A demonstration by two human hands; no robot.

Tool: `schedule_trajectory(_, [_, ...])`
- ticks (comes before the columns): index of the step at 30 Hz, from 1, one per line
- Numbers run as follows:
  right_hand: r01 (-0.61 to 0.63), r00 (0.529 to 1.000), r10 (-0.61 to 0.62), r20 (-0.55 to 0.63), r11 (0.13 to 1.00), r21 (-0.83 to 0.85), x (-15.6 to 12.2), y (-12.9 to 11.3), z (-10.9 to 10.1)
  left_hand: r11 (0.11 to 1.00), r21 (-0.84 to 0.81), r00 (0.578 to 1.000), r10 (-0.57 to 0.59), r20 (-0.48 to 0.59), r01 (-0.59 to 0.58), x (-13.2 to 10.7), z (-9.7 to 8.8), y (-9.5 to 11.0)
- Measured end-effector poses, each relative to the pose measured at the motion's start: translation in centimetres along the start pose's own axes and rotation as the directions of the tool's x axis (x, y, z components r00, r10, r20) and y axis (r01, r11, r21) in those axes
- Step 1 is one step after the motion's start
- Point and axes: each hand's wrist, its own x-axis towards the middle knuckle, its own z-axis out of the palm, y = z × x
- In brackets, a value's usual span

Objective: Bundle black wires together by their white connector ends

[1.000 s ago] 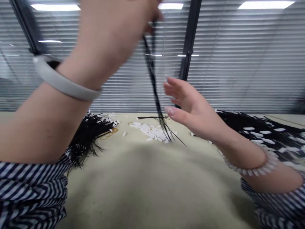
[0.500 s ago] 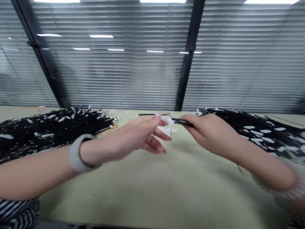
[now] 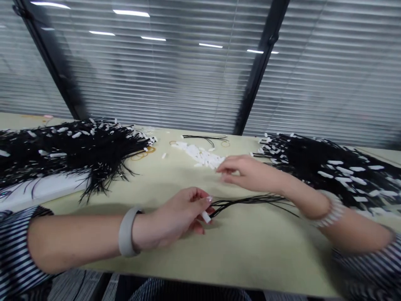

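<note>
My left hand (image 3: pixel 192 211) is closed near the front middle of the table, pinching a bundle of thin black wires (image 3: pixel 241 201) at its left end. A small white end piece (image 3: pixel 206 216) sticks out below the thumb. The loose wires trail right across the table and pass under my right forearm. My right hand (image 3: pixel 239 169) hovers at the right edge of a pile of small white pieces (image 3: pixel 200 155). Its fingers point left and curve down, with thumb and forefinger slightly apart. Nothing shows between them, though the fingertips are a little blurred.
Large heaps of black wires with white ends lie left (image 3: pixel 103 140) and right (image 3: pixel 310 159). A white box-like object (image 3: pixel 59 186) sits under the left heap. A few wires (image 3: pixel 203 137) and rubber bands (image 3: pixel 142 155) lie farther back. Blinds behind glass (image 3: pixel 156 83) stand beyond the pale table (image 3: pixel 250 251).
Both hands were together at the wire bundle's white end. Now my left hand has come down nearer with the bundle, and my right hand has let go and is at the white pieces.
</note>
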Motion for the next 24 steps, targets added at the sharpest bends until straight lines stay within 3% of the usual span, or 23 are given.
schedule_trajectory(6, [-0.01, 0.993, 0.006, -0.121, 1.0, -0.029, 6.7, 1.9, 4.9, 0.995, -0.1, 0.999, 0.006, -0.038, -0.01, 0.0, -0.2, 0.1])
schedule_trajectory(10, [-0.068, 0.981, 0.076, -0.181, 0.996, 0.05, 7.8, 2.5, 6.5, 0.996, -0.077, 0.998, 0.045, -0.046, -0.048, 0.0, -0.3, 0.3])
schedule_trajectory(15, [-0.092, 0.974, 0.153, -0.167, 0.941, 0.324, 6.1, 1.8, 5.4, 0.991, 0.063, 0.991, 0.122, -0.058, -0.119, 0.3, -0.6, -0.2])
schedule_trajectory(20, [-0.093, 0.973, 0.203, -0.113, 0.787, 0.61, 2.5, -1.2, 4.4, 0.945, 0.273, 0.984, 0.171, 0.051, -0.179, 0.2, -0.6, -0.5])
schedule_trajectory(22, [-0.086, 0.969, 0.22, -0.113, 0.726, 0.682, 1.0, -2.7, 4.2, 0.94, 0.29, 0.983, 0.168, 0.069, -0.181, -0.1, -0.5, -0.5])
schedule_trajectory(24, [-0.069, 0.956, 0.266, -0.124, 0.613, 0.787, -0.3, -4.0, 4.1, 0.947, 0.274, 0.985, 0.151, 0.089, -0.17, -0.4, -0.3, -0.5])
